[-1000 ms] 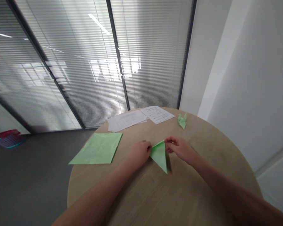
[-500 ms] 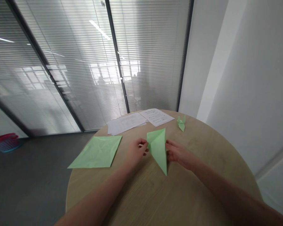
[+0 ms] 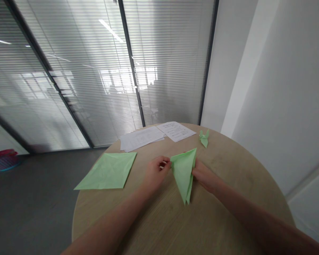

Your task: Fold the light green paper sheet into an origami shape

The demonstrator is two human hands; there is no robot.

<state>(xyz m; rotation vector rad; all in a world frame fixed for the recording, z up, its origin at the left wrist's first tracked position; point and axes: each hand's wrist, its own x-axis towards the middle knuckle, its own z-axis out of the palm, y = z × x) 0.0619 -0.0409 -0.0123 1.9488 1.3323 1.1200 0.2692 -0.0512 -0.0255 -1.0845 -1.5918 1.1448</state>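
Above the tabletop, a folded sheet of light green origami paper [image 3: 183, 170] stands between my hands, its narrow points hanging down with a gap between the layers. My left hand [image 3: 157, 170] pinches its upper left corner between thumb and fingers. On the other side my right hand [image 3: 203, 176] holds the right edge; most of its fingers are hidden behind the paper. Farther back to the right lies a small finished green paper figure [image 3: 203, 138] with two upright points.
A stack of green paper sheets [image 3: 106, 171] lies at the left edge of the round wooden table [image 3: 159, 226]. White printed sheets [image 3: 145, 139] are spread at the back. A red and blue basket [image 3: 4, 160] stands on the floor at far left. Blinds-covered glass and a white wall surround the table.
The folded paper has shifted slightly right and turned, so its lower points now show apart. My right hand's fingers have gone behind it; my left hand keeps its pinch.
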